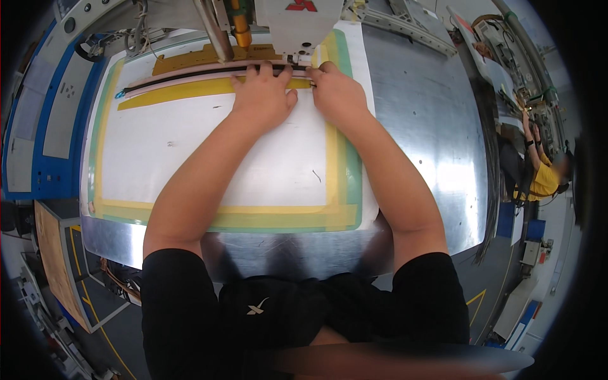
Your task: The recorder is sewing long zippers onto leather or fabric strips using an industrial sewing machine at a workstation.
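Observation:
A long black strip (190,76) lies along a pale pink band (152,86), with a small teal bit at its left end. My left hand (263,100) rests over the strip right of its middle, fingers spread and pressing down. Close beside it, my right hand (341,94) pinches the right end of the strip, its fingertips partly hidden. Just nearer to me lies a flat yellow strip (171,95). Beyond the band sits a gold-coloured plate (190,61). All of these lie on a white sheet (209,158) edged with yellow and green tape.
A white machine head (294,28) with a metal rod and brass cylinder hangs right above the far side of my hands. The metal table (418,139) extends to the right. A blue cabinet (57,114) stands left. Far right, a person in yellow (544,180) works at another station.

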### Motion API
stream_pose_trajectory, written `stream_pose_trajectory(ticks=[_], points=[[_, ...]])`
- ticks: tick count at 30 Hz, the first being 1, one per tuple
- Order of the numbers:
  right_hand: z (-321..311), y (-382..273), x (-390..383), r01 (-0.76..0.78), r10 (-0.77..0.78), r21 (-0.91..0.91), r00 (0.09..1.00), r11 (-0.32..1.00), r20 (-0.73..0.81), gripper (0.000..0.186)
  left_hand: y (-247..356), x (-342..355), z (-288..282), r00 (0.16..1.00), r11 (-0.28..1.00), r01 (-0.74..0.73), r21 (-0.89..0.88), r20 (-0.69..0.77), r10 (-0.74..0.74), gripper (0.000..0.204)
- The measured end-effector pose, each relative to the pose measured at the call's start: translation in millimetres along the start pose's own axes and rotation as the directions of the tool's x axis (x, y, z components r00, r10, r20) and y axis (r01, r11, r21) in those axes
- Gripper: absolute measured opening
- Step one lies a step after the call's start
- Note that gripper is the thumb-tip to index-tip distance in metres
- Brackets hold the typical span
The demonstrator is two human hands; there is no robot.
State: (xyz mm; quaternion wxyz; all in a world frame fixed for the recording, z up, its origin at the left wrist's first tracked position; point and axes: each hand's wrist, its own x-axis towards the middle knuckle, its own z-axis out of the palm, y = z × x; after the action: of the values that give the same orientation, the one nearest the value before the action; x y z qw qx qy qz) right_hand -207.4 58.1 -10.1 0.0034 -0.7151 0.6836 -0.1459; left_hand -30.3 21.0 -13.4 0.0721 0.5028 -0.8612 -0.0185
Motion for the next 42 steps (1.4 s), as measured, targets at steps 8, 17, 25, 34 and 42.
stream_pose_trajectory(ticks=[8,17,25,34,42], points=[[9,-8,-3,0.039,-0.039,0.03,0.999,0.999,-0.006,0.034,-7,2,6,1.0,1.0,0.002,-0.008,-0.015,-0.002,0.057],[5,-25,6,-0.028,0.029,-0.003,0.994,1.0,0.103,0.045,-11,3,8,1.0,1.0,0.006,-0.013,-0.021,-0.006,0.062],[4,-24,10,-0.012,0.016,-0.038,0.994,0.999,0.11,0.046,-54,-16,-6,0.998,0.998,-0.053,-0.042,-0.024,0.052,0.07],[-14,-7,4,-0.058,0.066,-0.085,0.992,0.995,0.104,0.041,-219,-59,-18,0.967,0.973,0.213,0.091,-0.163,-0.196,0.069],[-37,20,2,-0.144,0.173,-0.174,0.971,0.974,0.162,0.041,-204,-59,-4,0.947,0.975,0.188,0.121,-0.287,-0.147,0.066]])
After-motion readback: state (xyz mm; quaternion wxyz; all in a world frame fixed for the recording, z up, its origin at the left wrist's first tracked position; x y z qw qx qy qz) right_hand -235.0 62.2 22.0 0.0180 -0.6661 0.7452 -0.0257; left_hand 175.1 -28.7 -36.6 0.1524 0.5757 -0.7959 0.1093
